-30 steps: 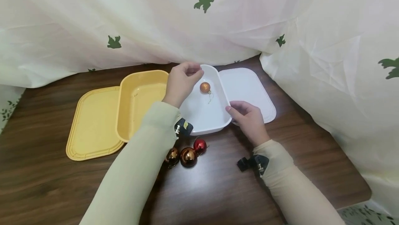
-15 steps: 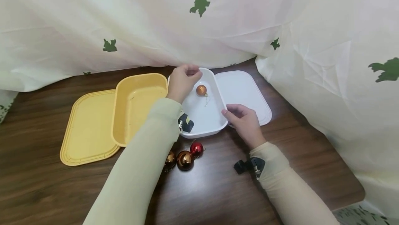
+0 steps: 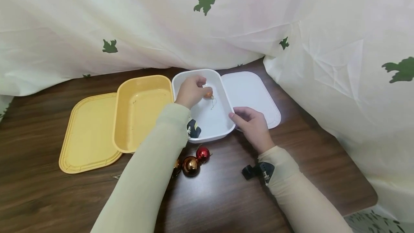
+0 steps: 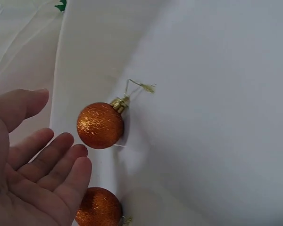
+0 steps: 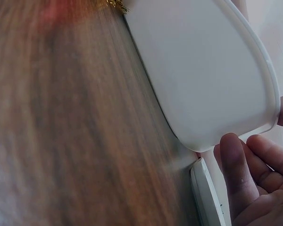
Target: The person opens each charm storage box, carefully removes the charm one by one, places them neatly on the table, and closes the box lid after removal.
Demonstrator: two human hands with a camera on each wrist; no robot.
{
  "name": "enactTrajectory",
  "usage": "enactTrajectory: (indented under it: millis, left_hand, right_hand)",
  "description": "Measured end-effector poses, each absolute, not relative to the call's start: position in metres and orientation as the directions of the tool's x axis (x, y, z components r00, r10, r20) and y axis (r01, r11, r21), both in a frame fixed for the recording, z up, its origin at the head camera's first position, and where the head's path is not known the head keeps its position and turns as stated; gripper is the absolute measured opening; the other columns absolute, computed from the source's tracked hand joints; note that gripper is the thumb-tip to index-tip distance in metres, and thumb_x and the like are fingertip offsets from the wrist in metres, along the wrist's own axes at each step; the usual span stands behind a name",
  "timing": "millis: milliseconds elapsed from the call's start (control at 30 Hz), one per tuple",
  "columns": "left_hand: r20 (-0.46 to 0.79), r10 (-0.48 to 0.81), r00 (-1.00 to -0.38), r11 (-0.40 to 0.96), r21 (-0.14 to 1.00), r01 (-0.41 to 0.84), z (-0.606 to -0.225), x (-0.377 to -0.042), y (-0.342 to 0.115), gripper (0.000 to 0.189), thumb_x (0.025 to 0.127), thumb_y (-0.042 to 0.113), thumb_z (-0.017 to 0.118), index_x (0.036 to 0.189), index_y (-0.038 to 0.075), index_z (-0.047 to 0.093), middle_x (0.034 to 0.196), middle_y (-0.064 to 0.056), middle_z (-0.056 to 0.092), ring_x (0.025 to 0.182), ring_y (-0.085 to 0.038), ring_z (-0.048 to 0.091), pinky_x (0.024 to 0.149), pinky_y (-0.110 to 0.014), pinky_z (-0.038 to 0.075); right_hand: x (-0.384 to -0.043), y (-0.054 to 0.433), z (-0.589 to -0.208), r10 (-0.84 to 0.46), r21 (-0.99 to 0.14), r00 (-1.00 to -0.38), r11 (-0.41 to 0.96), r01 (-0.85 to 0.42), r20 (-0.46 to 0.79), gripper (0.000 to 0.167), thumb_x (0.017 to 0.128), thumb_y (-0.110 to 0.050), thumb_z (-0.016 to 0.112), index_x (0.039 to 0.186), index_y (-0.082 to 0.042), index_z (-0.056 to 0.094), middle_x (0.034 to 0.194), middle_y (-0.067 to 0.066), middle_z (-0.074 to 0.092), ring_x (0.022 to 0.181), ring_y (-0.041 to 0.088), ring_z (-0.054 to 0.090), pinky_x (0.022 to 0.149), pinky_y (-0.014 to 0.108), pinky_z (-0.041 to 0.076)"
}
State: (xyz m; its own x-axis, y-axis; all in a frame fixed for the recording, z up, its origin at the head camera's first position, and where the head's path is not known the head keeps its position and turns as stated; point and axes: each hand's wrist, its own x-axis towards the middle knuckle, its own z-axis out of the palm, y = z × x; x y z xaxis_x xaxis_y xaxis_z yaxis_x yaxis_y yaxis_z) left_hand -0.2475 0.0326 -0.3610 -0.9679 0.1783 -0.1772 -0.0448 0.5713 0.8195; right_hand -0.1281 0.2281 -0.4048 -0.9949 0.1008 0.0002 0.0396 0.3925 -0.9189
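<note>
Left hand (image 3: 191,91), head view: dipped into the white tub (image 3: 211,121); its thumb now covers part of the orange glitter bauble (image 3: 208,93), which showed whole 0.5 s ago.
What that means: the work, I'd judge, has come down to the bauble itself; no grasp shows.
Right hand (image 3: 253,127), head view: at the white tub's right rim, as before, over the white lid (image 3: 253,94).
Nearer the person: a red bauble (image 3: 202,154) just beside a brown bauble (image 3: 191,166).
Left wrist view, fingers: thumb well apart from 4 gently bent fingers, holding nothing; a 2nd orange glitter bauble (image 4: 99,207) lies by them, touching or not I cannot tell.
Right wrist view, fingers: clamped on the white tub's rim, thumb opposite the others.
</note>
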Motion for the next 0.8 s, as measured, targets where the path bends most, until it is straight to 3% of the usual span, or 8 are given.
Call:
enactTrajectory:
  millis: [300, 533, 800]
  left_hand:
    - [-0.222, 0.219, -0.950, 0.625, 0.779, -0.038, -0.3669, -0.2482, 0.0307, 0.047, 0.094, 0.026, 0.072, 0.135, 0.007, 0.061, 0.133, -0.007, 0.062, 0.119, -0.023, 0.056, 0.103, -0.037, 0.046]
    - [-0.223, 0.237, -0.946, 0.727, 0.686, 0.021, -0.3684, -0.2476, 0.0345, 0.046, 0.093, 0.025, 0.073, 0.136, 0.014, 0.062, 0.136, -0.005, 0.062, 0.122, -0.023, 0.056, 0.106, -0.038, 0.044]
    - [-0.221, 0.276, -0.935, 0.762, 0.644, 0.072, -0.3703, -0.2486, 0.0374, 0.041, 0.094, 0.020, 0.072, 0.133, 0.015, 0.065, 0.131, -0.003, 0.065, 0.120, -0.020, 0.056, 0.109, -0.038, 0.038]
  right_hand:
    - [-0.1288, 0.2261, -0.4057, 0.113, -0.918, -0.993, 0.393, 0.056, -0.012, 0.035, 0.093, -0.029, 0.073, 0.119, -0.006, 0.071, 0.116, 0.008, 0.071, 0.101, 0.023, 0.067, 0.080, 0.030, 0.059]
    - [-0.1280, 0.2252, -0.4037, 0.119, -0.921, -0.993, 0.383, 0.070, -0.027, 0.035, 0.093, -0.029, 0.073, 0.120, -0.005, 0.070, 0.119, 0.009, 0.070, 0.104, 0.023, 0.066, 0.081, 0.031, 0.059]
    - [-0.1288, 0.2248, -0.4029, 0.123, -0.911, -0.992, 0.406, 0.070, -0.021, 0.035, 0.093, -0.028, 0.073, 0.119, -0.005, 0.071, 0.120, 0.009, 0.069, 0.108, 0.023, 0.065, 0.089, 0.038, 0.057]
